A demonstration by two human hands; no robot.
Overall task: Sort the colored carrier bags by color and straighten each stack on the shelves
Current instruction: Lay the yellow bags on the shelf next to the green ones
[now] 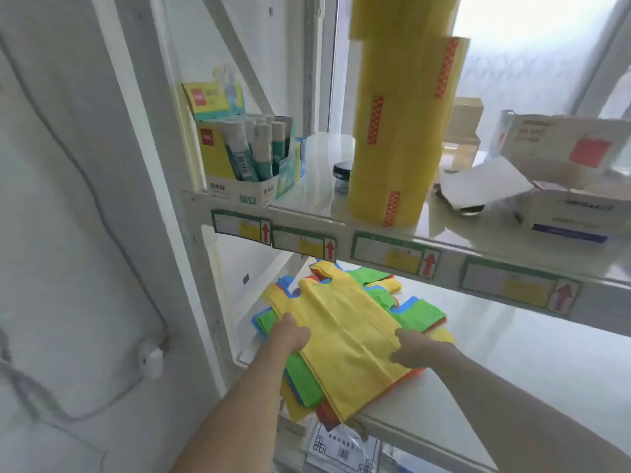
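A mixed pile of flat carrier bags lies at the left end of the lower white shelf (512,353). A yellow bag (348,339) is on top, its handles pointing to the back. Green bags (421,310), blue bag edges (404,306) and a red-orange edge (406,377) stick out unevenly beneath it. The pile overhangs the shelf's front edge. My left hand (290,331) grips the yellow bag's left edge. My right hand (413,348) pinches its right edge.
The upper shelf (341,230) with price labels hangs just above the pile. On it stand a box of glue sticks (246,158), tall yellow tape rolls (399,131), a small dark jar (341,177) and white cartons (563,186). A wall (68,199) is at left.
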